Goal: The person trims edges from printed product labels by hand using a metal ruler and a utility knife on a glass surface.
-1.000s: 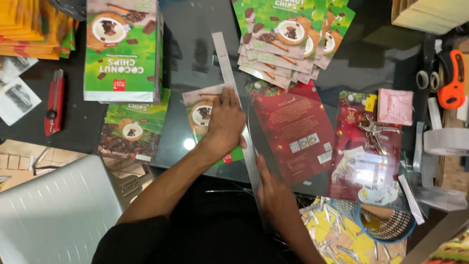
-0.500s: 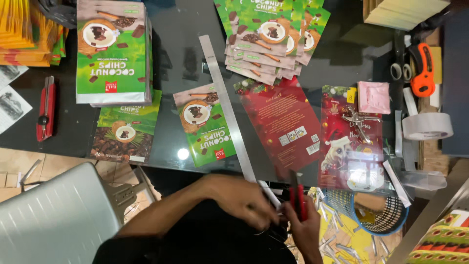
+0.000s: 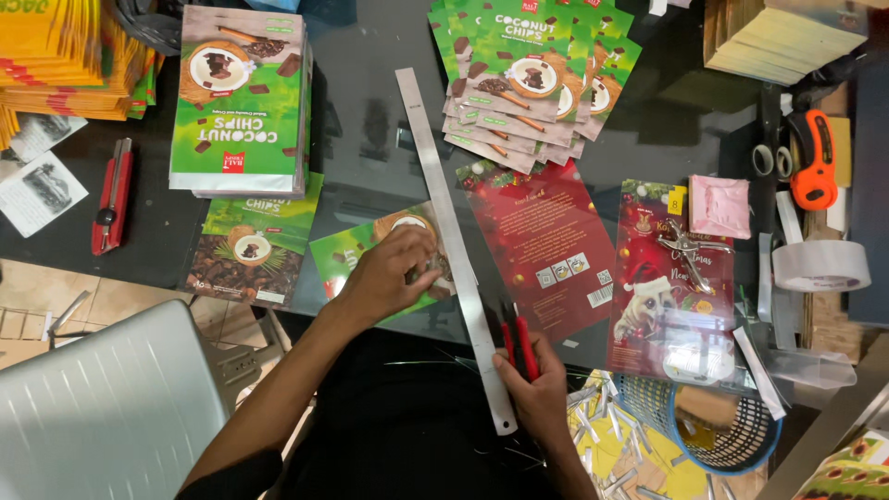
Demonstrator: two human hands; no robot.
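Note:
My left hand [image 3: 389, 274] presses down on a green printed pouch [image 3: 347, 259] lying flat on the dark glass table [image 3: 370, 111], fingers against a long steel ruler [image 3: 435, 176] that runs diagonally across it. At the ruler's near end my right hand [image 3: 532, 393] grips a red utility knife [image 3: 520, 341], its blade tip beside the ruler's right edge. A red festive pouch [image 3: 556, 245] lies just right of the ruler.
A stack of green pouches [image 3: 243, 97] stands at the back left and a fanned pile [image 3: 532, 74] at the back centre. Another red knife [image 3: 111, 196], an orange knife [image 3: 813, 157], tape rolls [image 3: 820, 267], a second festive pouch [image 3: 676, 278] and a blue basket [image 3: 713, 431] surround the spot.
Both hands were together at the table's near edge half a second ago. My left hand has moved up onto the green pouch by the ruler; my right hand now holds the red knife at the ruler's end.

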